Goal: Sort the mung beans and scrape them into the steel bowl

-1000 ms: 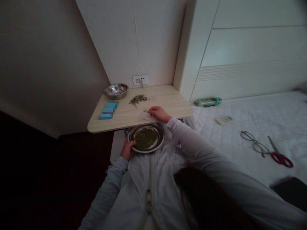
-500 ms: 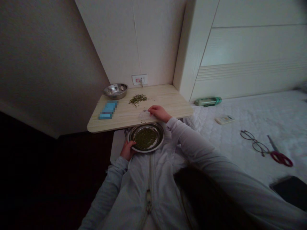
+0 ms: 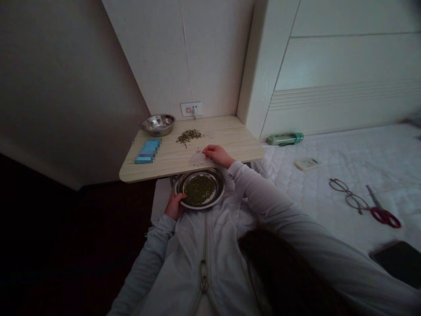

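My left hand (image 3: 174, 207) grips the rim of a steel bowl (image 3: 221, 189), its thumb over the edge. Small green beans or seeds (image 3: 198, 190) cover much of the bowl's bottom. The bowl is held against my lap, just below the front edge of a wooden tabletop (image 3: 230, 131). Over the tabletop, my right hand (image 3: 217, 154) pinches a thin, see-through plastic piece (image 3: 197, 159) lying close to the surface. A few loose grains are scattered around it. Farther back lies a pile of the same green grains (image 3: 190, 136).
An empty-looking steel bowl (image 3: 159, 125) and a blurred blue item (image 3: 148, 151) are at the tabletop's left. A wall socket (image 3: 191, 109) is behind. On the bed to the right lie a green bottle (image 3: 284, 139), a remote (image 3: 308, 164), glasses (image 3: 357, 202), scissors (image 3: 384, 217) and a phone (image 3: 397, 261).
Both hands and the held bowl have hardly moved. Fewer loose grains show at the tabletop's front edge, near the plastic piece.
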Demonstrator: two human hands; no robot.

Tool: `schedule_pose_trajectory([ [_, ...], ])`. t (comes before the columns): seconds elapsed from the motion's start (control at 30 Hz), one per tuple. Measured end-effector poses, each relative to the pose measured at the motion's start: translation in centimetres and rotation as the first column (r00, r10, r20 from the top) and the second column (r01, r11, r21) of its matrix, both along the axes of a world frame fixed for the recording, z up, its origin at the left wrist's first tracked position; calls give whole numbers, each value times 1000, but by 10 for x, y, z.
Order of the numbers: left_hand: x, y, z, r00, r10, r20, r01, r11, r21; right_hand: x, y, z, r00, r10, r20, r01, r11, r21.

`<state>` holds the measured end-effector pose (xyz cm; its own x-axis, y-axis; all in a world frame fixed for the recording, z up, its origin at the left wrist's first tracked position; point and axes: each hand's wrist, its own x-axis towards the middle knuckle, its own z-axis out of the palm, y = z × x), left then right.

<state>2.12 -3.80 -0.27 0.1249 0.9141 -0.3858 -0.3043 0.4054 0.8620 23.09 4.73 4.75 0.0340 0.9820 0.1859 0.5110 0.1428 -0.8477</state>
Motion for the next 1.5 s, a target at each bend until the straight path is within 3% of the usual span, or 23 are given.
schedule_pose_trajectory([
  [0.23,0,-1,0,998,-13,57,13,1000,8,0,-1,1,1000,3,-7,-3,1000,-26],
  [0.53,-1,2,-4,1000,-8,19,8,1000,-15,1,-2,1,997,31,66,-30,999,-12],
  [1.0,-2,3,-8,999,-8,53,8,1000,-4,2,-4,1,999,31,-13,-31,1000,3],
  [1.23,-1,1,-5,999,-6,50,6,1000,-3,4,-6,0,988,-147,-45,150,986,71],
  [1.5,-1,2,-5,998,-9,57,9,1000,-1,3,-9,3,993,-113,16,112,991,74],
])
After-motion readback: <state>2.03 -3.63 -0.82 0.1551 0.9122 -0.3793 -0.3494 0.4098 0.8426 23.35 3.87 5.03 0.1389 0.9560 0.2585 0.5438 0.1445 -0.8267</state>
